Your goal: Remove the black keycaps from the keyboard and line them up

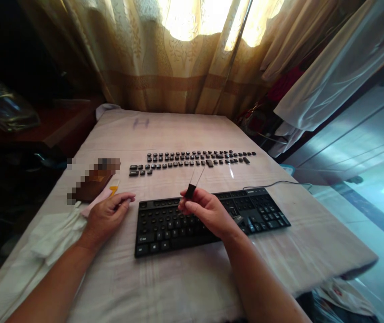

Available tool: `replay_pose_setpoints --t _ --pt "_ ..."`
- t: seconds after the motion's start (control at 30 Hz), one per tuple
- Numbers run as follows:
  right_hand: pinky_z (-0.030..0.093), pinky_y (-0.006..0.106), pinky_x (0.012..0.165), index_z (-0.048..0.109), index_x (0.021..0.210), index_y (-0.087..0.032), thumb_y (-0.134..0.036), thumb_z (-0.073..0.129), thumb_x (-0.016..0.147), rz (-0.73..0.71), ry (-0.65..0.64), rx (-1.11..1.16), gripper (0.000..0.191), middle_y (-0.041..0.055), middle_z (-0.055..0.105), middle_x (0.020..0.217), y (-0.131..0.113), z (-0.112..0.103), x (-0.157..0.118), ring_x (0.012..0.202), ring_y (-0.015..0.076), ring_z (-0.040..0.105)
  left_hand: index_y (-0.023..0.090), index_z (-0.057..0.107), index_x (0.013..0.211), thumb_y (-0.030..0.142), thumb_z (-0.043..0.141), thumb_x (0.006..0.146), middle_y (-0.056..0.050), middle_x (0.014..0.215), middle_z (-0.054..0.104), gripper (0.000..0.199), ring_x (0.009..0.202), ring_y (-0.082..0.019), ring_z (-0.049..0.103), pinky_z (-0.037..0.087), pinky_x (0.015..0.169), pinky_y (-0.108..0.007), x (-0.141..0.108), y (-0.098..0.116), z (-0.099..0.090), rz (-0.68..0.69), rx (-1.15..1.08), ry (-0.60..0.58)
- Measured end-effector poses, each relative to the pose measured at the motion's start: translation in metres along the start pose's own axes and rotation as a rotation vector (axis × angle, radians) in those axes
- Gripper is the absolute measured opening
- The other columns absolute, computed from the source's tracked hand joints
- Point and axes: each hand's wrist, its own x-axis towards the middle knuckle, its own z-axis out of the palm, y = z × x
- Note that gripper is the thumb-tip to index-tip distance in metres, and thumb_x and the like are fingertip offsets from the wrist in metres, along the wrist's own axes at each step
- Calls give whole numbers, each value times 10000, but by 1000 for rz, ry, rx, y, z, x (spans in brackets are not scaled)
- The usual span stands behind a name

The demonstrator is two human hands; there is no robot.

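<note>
My right hand point(207, 208) is raised over the middle of a black keyboard point(181, 246). Pinched between its thumb and fingers is a keycap puller point(190, 191) with a black handle, its two thin wire prongs pointing up and away. To the left of the keyboard, my left hand point(107, 220) rests on the cloth with nothing visible in it, fingers loosely bent and thumb apart from the forefinger. Beyond the keyboard, loose black keycaps point(209, 163) lie in several rows. A small grey-black piece point(238, 219) sits on the keyboard, partly behind my right wrist.
A pale cloth point(165, 291) covers the table. At the left lie a brown object point(94, 181), partly pixelated, a yellow-and-white item point(113, 188) and crumpled white fabric point(50, 237). The keyboard's cable point(279, 182) runs off the right edge. Patterned curtains point(165, 67) hang behind.
</note>
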Motion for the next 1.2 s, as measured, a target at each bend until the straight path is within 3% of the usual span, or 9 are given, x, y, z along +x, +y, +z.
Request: replay_pose_setpoints --t 0.13,0.27,0.57,0.87,1.03,1.2 --pt "506 259 662 641 895 -193 -346 697 799 4 2 -20 189 5 677 805 3 4 2 706 128 611 222 732 972 403 522 835 -25 897 787 310 839 -213 736 568 796 -298 -1 2 0 -16 -13 -21" --pt "488 257 667 645 883 -195 -306 678 810 -20 0 -93 137 -5 673 790 11 13 1 708 132 608 225 735 961 406 508 844 -27 905 784 313 849 -216 732 560 786 -308 -2 3 0 -18 -6 -33" --pt "473 246 703 655 891 -202 -218 631 872 -161 -49 -482 35 -10 695 794 11 18 -2 731 143 635 215 740 960 388 504 847 -25 898 784 314 826 -203 728 561 789 -293 -3 8 0 -24 -19 -40" --pt "498 237 733 642 901 -207 -135 558 919 -337 -182 -711 112 14 704 849 7 20 -2 787 150 664 217 745 957 371 499 847 -26 925 786 310 839 -203 727 564 808 -296 -3 10 -2 -22 -3 -51" --pt "533 286 849 654 1024 -205 -128 538 927 -441 -211 -699 170 56 732 985 13 19 -2 925 171 688 218 747 953 362 501 842 -24 910 787 306 827 -201 728 566 794 -288 -3 10 -1 -16 -3 -53" --pt "539 294 816 668 918 -190 -133 526 937 -478 -254 -693 154 64 714 907 15 16 0 867 171 667 218 744 952 369 494 846 -28 923 787 311 849 -206 729 563 816 -302 -3 11 -1 -15 -17 -57"
